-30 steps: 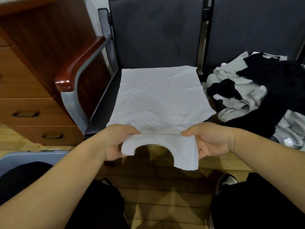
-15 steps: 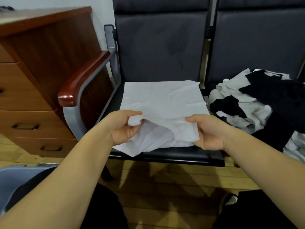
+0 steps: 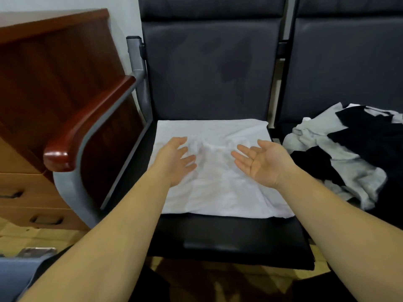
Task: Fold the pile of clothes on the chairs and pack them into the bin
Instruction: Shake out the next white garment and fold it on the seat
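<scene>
Obs.: left hand (image 3: 174, 158) and right hand (image 3: 261, 164) both open, fingers spread, holding nothing. Left is palm down, right is palm turned up. Both are low over the white shirt (image 3: 218, 192); cannot tell whether either touches the cloth.

Shirt lies part-folded and flat on the left chair seat (image 3: 229, 243), against the backrest. A raised wrinkle runs between the two hands.

Unfolded pile of clothes (image 3: 349, 155), black and grey, sits on the next seat to the right. It is just beside the shirt's right edge.

Risks (judgement):
- Folding over the wrinkle without smoothing it would lock in a crooked crease.
- The seat looks slick, so a sideways tug could slide the whole shirt and undo the fold.
- The pile droops at its seat's front edge. A careless pull on one piece may drag others to the floor (image 3: 218, 286).
- The shirt's right corner is near the pile and could catch on it when lifted.

Surroundings: dark padded seats in a joined row, with a red-brown armrest (image 3: 87, 127) at left. Wooden drawers (image 3: 50, 73) stand beyond it against a pale wall. The floor is wood. A grey-blue edge at lower left is probably the bin (image 3: 13, 275); its contents are not visible.
</scene>
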`<state>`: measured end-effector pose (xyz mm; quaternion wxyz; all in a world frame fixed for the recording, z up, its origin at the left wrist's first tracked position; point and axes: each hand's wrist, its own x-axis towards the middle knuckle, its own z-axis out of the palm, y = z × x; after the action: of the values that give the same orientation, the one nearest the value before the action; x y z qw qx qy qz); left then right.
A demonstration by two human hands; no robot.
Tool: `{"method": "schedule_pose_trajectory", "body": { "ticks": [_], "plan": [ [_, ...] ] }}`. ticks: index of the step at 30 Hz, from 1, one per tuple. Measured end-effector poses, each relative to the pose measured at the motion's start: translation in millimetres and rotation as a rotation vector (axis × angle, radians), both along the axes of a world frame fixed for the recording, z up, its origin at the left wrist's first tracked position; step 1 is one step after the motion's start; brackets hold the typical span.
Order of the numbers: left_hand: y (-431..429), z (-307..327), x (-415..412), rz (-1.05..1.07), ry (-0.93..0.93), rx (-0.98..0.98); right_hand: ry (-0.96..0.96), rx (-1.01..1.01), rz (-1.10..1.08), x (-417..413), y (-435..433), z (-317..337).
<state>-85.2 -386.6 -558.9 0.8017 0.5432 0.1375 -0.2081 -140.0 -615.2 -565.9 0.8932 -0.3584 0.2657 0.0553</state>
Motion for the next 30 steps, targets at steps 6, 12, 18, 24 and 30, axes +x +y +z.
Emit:
{"method": "schedule_pose_trajectory", "body": {
  "ticks": [6,12,18,24,30],
  "plan": [
    [-1.2,-8.9,-7.3,-0.149,-0.322,0.608,0.023,-0.519,0.165,-1.7,0.9,-7.3],
    [23.7,-18.0,-46.0,-0.724,-0.707,1.154,-0.210,-1.652,0.950,-39.1,7.0,-10.2],
    [46.4,-27.0,-67.9,-0.916,-0.703,1.550,-0.209,-2.092,1.115,-78.7,20.7,-25.3],
    [64.9,-37.2,-70.6,-0.783,-0.800,1.772,-0.176,-2.317,0.823,-88.7,15.2,-43.0],
    [81.7,-38.0,-79.7,-0.652,-0.782,1.813,-0.162,-2.410,0.599,-100.5,5.1,-52.0]
  ]
}}
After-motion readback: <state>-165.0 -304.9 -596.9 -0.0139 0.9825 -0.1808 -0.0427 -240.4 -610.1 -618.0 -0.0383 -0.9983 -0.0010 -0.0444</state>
